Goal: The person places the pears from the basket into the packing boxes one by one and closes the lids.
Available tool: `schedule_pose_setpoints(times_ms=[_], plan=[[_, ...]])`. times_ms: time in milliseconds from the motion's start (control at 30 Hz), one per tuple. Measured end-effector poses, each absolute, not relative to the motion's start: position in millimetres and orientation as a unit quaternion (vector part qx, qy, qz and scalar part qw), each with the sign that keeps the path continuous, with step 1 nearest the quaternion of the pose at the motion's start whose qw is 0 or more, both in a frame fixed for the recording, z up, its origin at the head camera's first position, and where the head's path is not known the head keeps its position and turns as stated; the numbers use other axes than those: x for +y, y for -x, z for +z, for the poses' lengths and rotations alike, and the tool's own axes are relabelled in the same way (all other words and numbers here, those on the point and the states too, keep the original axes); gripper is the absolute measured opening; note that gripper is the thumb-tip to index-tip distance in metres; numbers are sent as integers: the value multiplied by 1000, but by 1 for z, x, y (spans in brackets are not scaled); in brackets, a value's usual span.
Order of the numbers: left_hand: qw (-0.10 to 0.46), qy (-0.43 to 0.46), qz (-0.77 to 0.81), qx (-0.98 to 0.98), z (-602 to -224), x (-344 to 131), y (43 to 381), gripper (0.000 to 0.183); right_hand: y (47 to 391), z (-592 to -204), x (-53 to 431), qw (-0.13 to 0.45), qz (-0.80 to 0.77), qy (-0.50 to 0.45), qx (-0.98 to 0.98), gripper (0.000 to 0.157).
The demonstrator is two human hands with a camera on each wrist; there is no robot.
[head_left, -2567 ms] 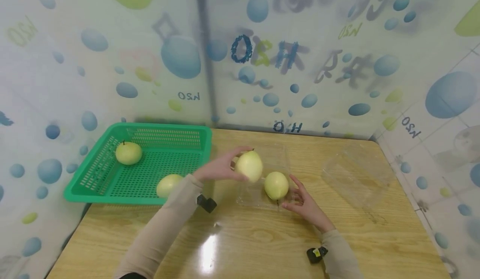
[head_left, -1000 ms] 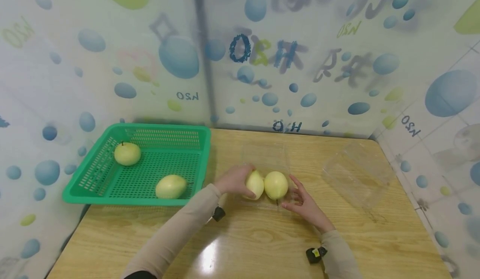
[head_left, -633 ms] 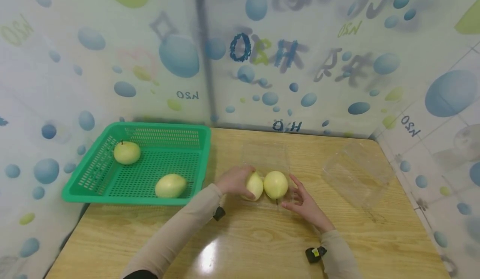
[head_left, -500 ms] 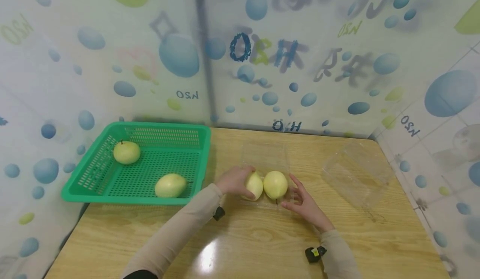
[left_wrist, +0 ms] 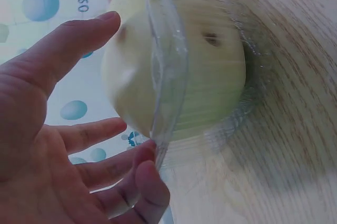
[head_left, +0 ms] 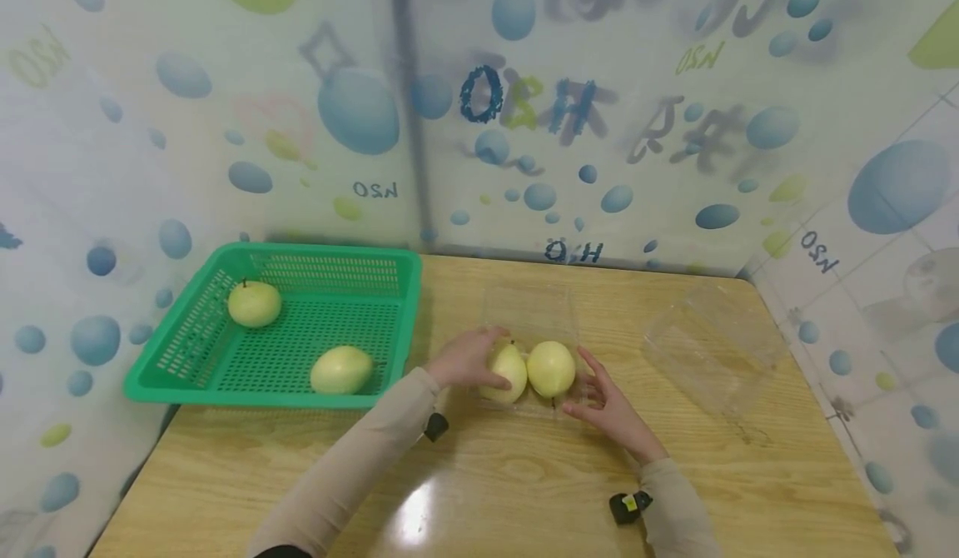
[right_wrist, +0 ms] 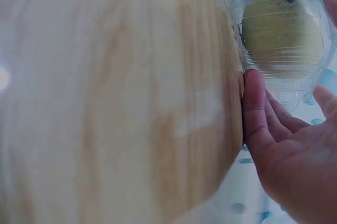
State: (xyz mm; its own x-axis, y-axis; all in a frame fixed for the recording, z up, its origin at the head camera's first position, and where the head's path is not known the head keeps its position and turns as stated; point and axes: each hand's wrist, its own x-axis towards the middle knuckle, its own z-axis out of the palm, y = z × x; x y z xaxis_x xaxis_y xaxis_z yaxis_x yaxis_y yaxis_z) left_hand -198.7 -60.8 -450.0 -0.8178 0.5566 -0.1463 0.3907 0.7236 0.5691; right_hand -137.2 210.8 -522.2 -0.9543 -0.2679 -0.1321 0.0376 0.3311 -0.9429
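Observation:
A clear plastic clamshell box (head_left: 528,308) lies with its lid laid back, and two yellow-green pears sit side by side in its base. My left hand (head_left: 466,360) is at the left pear (head_left: 509,374); in the left wrist view its thumb tip is by that pear (left_wrist: 124,71) and the fingers are spread, some at the box rim. My right hand (head_left: 618,416) rests against the box's right side, beside the right pear (head_left: 551,370). In the right wrist view its fingers lie fairly straight along the box wall, a pear (right_wrist: 284,31) showing through the plastic.
On the left stands a green plastic basket (head_left: 300,401) holding two more pears, one at the back left (head_left: 255,304) and one at the front right (head_left: 341,370). A second clear box (head_left: 712,350) lies on the wooden table (head_left: 524,491) at right. Patterned walls border the table.
My left hand has carried a pear down into the box's left side, next to the other pear. Just now its fingers have loosened and drawn slightly back. The right hand has stayed in place.

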Motion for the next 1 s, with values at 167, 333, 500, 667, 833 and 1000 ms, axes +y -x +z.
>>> schedule_pose_setpoints(times_ms=[167, 333, 500, 667, 833, 1000], plan=[[152, -256, 277, 914, -449, -61, 200, 79, 139, -522, 212, 133, -568, 65, 809, 92], [149, -240, 310, 908, -450, -62, 202, 75, 138, -520, 212, 134, -568, 67, 810, 92], [121, -221, 354, 901, -451, -64, 202, 68, 138, -516, 212, 139, -571, 68, 806, 92], [85, -198, 415, 884, -456, -65, 200, 59, 139, -512, 214, 141, -563, 76, 811, 92], [43, -170, 438, 882, -465, -67, 198, 49, 143, -507, 218, 136, -543, 86, 824, 81], [27, -141, 447, 883, -472, -67, 196, 49, 149, -503, 221, 133, -537, 89, 828, 67]])
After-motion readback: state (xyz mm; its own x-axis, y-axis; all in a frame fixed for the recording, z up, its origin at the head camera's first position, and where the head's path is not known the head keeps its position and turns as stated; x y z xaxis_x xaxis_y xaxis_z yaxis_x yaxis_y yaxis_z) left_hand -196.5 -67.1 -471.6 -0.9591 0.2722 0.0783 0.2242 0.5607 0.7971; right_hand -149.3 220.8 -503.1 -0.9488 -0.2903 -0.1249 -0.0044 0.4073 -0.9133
